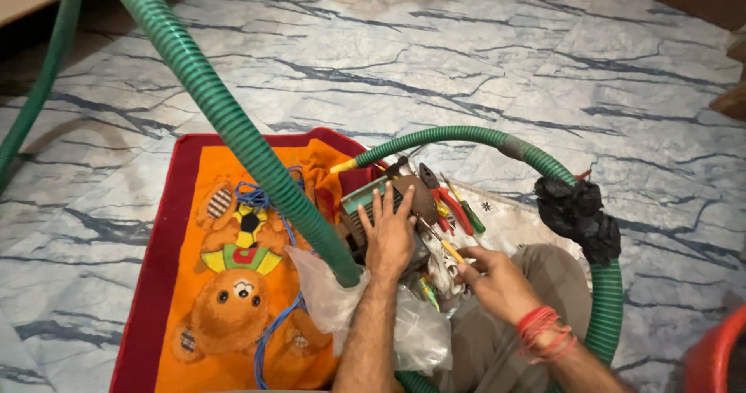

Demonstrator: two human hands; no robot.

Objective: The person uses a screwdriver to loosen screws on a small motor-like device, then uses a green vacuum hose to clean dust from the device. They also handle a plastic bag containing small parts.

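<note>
Metal-heavy and rigid, the motor sits mid-frame on the orange mat; my left hand lies spread flat on its casing, while my right hand pinches a slim yellow-handled screwdriver against it.

The left hand lies flat over the motor, so most of it is hidden. The big green hose covers part of the bear mat. A red tub is cut off at the near right corner. The tools are too jumbled to tell apart.
</note>
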